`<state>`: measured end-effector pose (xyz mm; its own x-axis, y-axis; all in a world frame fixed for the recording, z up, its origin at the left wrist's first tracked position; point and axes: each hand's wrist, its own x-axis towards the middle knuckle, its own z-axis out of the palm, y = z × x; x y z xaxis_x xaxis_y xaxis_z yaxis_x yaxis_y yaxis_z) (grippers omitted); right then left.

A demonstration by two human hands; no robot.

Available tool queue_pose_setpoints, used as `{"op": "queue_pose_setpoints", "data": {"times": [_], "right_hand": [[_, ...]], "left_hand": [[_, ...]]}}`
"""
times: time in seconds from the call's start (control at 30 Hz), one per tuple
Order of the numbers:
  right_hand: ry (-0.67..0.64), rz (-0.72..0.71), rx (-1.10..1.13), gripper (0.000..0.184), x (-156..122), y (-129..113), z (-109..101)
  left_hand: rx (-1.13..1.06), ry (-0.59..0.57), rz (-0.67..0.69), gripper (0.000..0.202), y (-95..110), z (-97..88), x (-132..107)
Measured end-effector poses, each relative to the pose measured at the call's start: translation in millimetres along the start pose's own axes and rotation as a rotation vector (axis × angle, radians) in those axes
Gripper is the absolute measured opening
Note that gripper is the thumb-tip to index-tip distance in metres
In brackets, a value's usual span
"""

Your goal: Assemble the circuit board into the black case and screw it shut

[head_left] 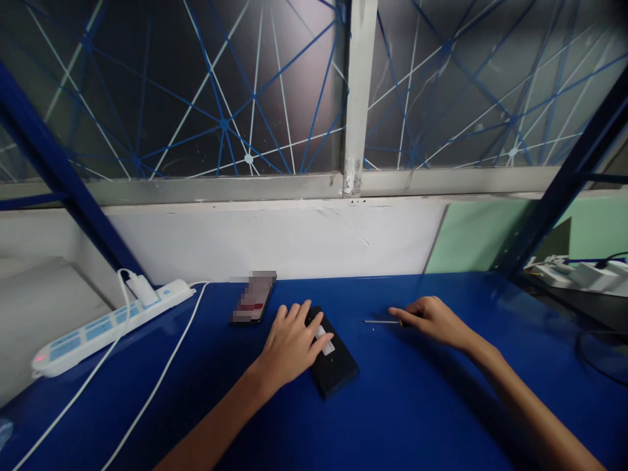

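Observation:
My left hand (pixel 290 340) lies flat on a black slab-shaped device (pixel 336 366) on the blue table (pixel 402 405), fingers stretched over its far end beside a small white label (pixel 326 343). My right hand (pixel 434 319) rests on the table to the right, fingers curled around the handle of a thin screwdriver (pixel 380 322) whose metal shaft points left. A tiny screw-like speck (pixel 373 328) lies just below the shaft.
A second phone (pixel 254 299), blurred, lies at the back of the table. A white power strip (pixel 110 320) with a plugged-in charger (pixel 141 288) and white cables sits at the left. A blue frame post (pixel 559 190) and white devices (pixel 579 273) stand at the right.

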<state>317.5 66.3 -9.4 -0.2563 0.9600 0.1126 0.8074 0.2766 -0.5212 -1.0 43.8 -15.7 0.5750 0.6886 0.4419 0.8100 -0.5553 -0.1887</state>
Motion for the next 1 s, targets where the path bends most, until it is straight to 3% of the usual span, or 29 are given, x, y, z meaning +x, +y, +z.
{"op": "queue_pose_setpoints", "data": {"times": [0.2, 0.3, 0.43, 0.63, 0.87, 1.0], "right_hand": [[-0.022, 0.008, 0.068, 0.062, -0.6, -2.2, -0.9], [-0.027, 0.015, 0.098, 0.062, -0.9, -3.8, -1.0], [-0.039, 0.011, 0.123, 0.062, -0.4, -4.1, 0.3], [-0.059, -0.006, 0.154, 0.061, -0.9, -3.6, 3.4], [-0.121, -0.094, 0.233, 0.061, -6.5, -28.9, 10.6], [-0.139, -0.127, 0.220, 0.062, -8.9, -40.6, 16.4]], "left_hand": [[0.081, 0.040, -0.125, 0.043, 2.6, 1.8, 1.4], [-0.043, 0.095, -0.016, 0.039, 6.6, 2.3, 0.2], [-0.214, 0.002, 0.158, 0.041, 11.5, 4.1, -1.9], [-0.250, 0.038, 0.067, 0.037, 9.0, 10.4, -0.1], [-0.632, 0.087, -0.003, 0.023, 13.1, 3.8, 1.6], [-0.720, 0.093, -0.008, 0.014, 20.6, 3.4, 0.8]]}}
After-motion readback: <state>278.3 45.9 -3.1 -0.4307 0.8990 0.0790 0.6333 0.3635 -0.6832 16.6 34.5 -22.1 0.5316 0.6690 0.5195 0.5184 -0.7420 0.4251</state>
